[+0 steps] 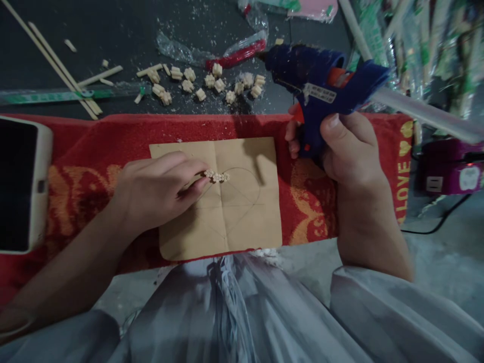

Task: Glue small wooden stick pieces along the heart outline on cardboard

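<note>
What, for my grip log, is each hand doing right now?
Left hand: closed, fingertips pinching one end of the small wooden cluster.
Right hand: closed around the blue glue gun.

The right grip (350, 148) partly hides the blue glue gun (315, 78)

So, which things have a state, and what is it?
Blue glue gun: in right hand, glue stick inserted
Stick-bundle row: pinched by left hand
Brown paper: creased, drawn on
Red towel: spread out
Phone: screen dark
Purple box: red light on
Loose bundles: scattered
</note>
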`<act>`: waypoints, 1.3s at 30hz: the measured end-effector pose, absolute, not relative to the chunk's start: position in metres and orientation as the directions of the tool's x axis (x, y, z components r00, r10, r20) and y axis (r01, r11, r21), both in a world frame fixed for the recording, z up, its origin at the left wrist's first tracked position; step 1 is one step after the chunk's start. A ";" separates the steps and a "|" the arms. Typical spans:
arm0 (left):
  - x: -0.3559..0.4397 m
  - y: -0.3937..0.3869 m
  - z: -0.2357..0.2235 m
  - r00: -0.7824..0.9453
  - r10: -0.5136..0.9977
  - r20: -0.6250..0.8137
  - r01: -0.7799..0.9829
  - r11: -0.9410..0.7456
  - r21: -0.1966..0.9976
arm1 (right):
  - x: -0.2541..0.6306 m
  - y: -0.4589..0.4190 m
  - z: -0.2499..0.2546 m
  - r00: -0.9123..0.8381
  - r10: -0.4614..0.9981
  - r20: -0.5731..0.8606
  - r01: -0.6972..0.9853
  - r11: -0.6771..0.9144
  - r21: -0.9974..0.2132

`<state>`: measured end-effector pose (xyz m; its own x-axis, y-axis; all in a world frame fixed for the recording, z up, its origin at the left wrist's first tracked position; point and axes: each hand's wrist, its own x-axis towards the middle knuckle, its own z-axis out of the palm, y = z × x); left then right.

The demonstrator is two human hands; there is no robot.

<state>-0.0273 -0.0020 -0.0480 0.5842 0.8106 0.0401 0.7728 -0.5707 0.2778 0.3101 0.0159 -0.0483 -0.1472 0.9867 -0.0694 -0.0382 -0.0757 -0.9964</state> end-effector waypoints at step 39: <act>-0.020 -0.011 -0.039 0.523 0.850 0.065 0.774 -0.505 0.382 | 0.315 0.018 -0.055 -0.204 0.979 -0.014 -0.042 -0.023 -0.999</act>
